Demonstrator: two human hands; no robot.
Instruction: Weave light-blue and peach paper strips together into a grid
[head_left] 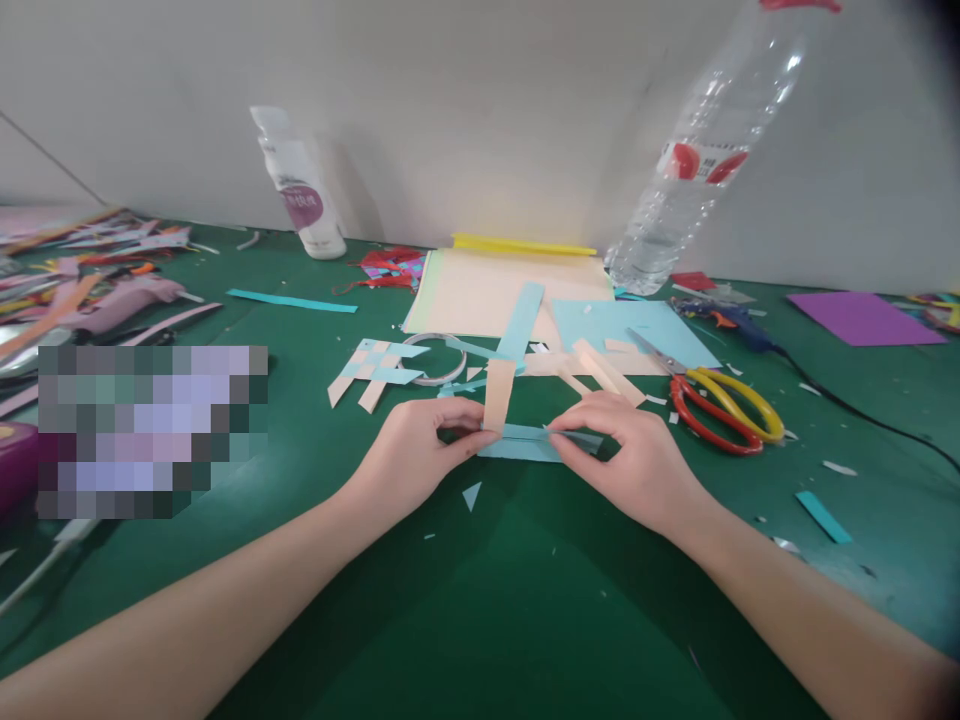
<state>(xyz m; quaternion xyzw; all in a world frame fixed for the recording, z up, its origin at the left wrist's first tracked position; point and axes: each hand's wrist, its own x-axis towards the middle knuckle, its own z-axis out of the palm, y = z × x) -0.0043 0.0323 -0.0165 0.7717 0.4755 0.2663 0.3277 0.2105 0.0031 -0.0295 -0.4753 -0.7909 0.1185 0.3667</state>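
Observation:
Near the middle of the table, my left hand [420, 445] pinches the spot where a peach paper strip [499, 390] meets folded light-blue paper strips [525, 450]. The peach strip stands upward from that crossing. My right hand [626, 440] has thumb and fingertips closed on the right part of the blue strips, whose end shows past the fingers. Beyond the left hand lies a woven blue-and-peach paper piece [375, 362] with slanted strip ends. A roll of tape [435, 360] rests beside it. Scissors [720, 405] with red and yellow handles lie just past my right hand.
At the back stand a white bottle [300, 190] and a tall clear bottle [694, 160]. Peach sheets [480, 285], a light-blue sheet [637, 325] and a purple sheet [862, 318] lie around. A glue gun [739, 325] trails a black cord at right. Paper scraps clutter the left.

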